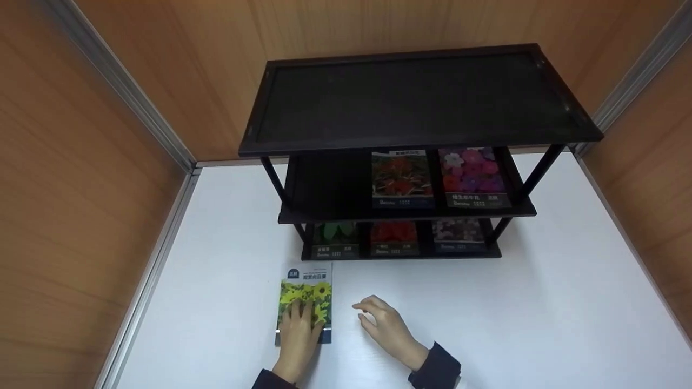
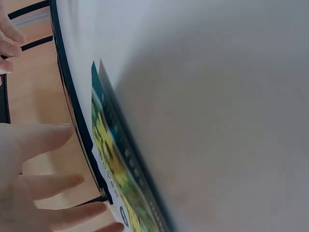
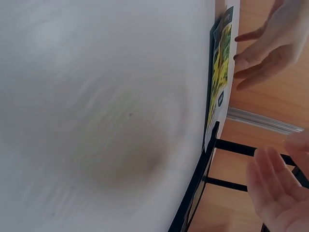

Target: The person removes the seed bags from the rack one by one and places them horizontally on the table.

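Observation:
A seed packet with yellow sunflowers [image 1: 323,290] lies on the white table before the rack's left end, its printed top toward the rack. Over its lower half is my left hand [image 1: 297,332], fingers spread and nearly straight. The right wrist view shows that left hand [image 3: 275,48] close above the packet [image 3: 222,63]. To the packet's right, my right hand [image 1: 388,328] hovers with loosely bent fingers and holds nothing. In the left wrist view, the packet [image 2: 113,154] appears edge-on, next to the left hand's fingers [image 2: 58,186].
A black three-tier rack [image 1: 416,102] stands at the back. Its middle shelf holds an orange-flower packet [image 1: 401,181] and a pink-flower packet [image 1: 473,175]. On the bottom shelf are a green-leaf packet [image 1: 336,237], a red-flower packet [image 1: 394,235] and a pale-flower packet [image 1: 458,232]. Wooden panels [image 1: 70,194] enclose the table.

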`<state>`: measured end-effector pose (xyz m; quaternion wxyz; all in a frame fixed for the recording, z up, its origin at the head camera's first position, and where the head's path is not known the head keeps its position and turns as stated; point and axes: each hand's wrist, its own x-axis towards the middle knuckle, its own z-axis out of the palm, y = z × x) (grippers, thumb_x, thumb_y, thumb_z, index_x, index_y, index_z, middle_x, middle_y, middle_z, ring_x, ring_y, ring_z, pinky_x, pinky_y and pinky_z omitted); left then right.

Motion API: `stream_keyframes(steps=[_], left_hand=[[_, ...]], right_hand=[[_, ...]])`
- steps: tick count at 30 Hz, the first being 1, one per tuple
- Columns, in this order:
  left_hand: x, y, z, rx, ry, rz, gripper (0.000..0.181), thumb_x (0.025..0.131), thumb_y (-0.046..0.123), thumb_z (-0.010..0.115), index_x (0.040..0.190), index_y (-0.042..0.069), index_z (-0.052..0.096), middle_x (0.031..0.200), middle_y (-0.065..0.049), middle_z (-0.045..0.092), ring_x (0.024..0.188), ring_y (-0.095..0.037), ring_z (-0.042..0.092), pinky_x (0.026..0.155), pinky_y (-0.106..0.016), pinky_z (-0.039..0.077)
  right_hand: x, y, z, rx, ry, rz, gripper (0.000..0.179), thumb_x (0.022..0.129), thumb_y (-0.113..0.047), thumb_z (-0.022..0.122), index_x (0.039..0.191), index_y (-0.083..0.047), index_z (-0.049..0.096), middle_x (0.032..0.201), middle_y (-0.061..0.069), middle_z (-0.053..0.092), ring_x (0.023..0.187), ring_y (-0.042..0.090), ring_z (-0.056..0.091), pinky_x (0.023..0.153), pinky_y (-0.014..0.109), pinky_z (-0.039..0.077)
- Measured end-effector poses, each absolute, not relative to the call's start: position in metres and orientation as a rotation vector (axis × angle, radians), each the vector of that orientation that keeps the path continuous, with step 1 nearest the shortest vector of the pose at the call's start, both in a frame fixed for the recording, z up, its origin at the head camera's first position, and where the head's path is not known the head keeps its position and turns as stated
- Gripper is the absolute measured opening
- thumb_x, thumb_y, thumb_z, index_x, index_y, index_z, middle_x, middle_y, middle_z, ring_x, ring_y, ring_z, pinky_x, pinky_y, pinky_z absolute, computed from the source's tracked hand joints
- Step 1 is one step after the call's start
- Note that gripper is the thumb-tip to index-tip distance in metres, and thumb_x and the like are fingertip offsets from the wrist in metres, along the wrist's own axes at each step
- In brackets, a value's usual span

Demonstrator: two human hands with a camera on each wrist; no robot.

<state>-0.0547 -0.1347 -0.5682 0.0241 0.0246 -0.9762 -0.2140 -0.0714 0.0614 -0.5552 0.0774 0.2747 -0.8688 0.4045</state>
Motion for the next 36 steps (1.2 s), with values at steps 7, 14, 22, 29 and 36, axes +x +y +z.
stream_keyframes(steps=[7, 14, 22, 29, 36], left_hand=[[-0.055, -0.134, -0.573, 0.034, -3.134, -0.626, 0.05, 0.075, 0.023, 0.068, 0.118, 0.001, 0.053, 0.123, -0.032, 0.038, 0.107, -0.056, 0.035, 0.079, -0.065, 0.034], [-0.053, -0.134, -0.577, -0.01, -3.2, -0.501, 0.046, 0.078, 0.027, 0.064, 0.118, 0.006, 0.055, 0.124, -0.031, 0.038, 0.106, -0.058, 0.035, 0.078, -0.066, 0.034], [-0.05, -0.14, -0.575, -0.066, -3.191, -0.456, 0.046, 0.08, 0.027, 0.062, 0.12, 0.006, 0.053, 0.124, -0.031, 0.038, 0.107, -0.059, 0.034, 0.078, -0.066, 0.034], [-0.048, -0.153, -0.576, -0.063, -3.223, -0.489, 0.046, 0.08, 0.024, 0.062, 0.12, 0.004, 0.053, 0.126, -0.031, 0.035, 0.111, -0.058, 0.03, 0.083, -0.066, 0.03], [-0.048, -0.167, -0.574, -0.046, -3.246, -0.485, 0.047, 0.08, 0.023, 0.062, 0.122, 0.005, 0.051, 0.127, -0.031, 0.034, 0.112, -0.057, 0.029, 0.084, -0.065, 0.029]], right_hand=[[-0.073, 0.077, -0.557, 0.828, -2.603, 1.028, 0.023, 0.077, -0.005, 0.064, 0.1, -0.006, 0.062, 0.093, 0.003, 0.057, 0.084, 0.016, 0.057, 0.073, 0.018, 0.047], [-0.073, 0.086, -0.558, 0.79, -2.639, 1.025, 0.021, 0.078, -0.006, 0.063, 0.099, -0.006, 0.062, 0.094, 0.003, 0.056, 0.085, 0.017, 0.057, 0.073, 0.02, 0.048], [-0.072, 0.09, -0.558, 0.787, -2.712, 1.022, 0.022, 0.081, -0.009, 0.06, 0.102, -0.006, 0.061, 0.097, 0.004, 0.056, 0.089, 0.016, 0.057, 0.076, 0.019, 0.047], [-0.071, 0.092, -0.562, 0.788, -2.645, 1.038, 0.022, 0.078, -0.006, 0.063, 0.099, -0.006, 0.062, 0.095, 0.004, 0.057, 0.087, 0.018, 0.058, 0.076, 0.021, 0.048], [-0.07, 0.095, -0.565, 0.764, -2.659, 1.068, 0.021, 0.078, -0.007, 0.063, 0.099, -0.006, 0.062, 0.095, 0.003, 0.057, 0.088, 0.018, 0.057, 0.077, 0.023, 0.047]])
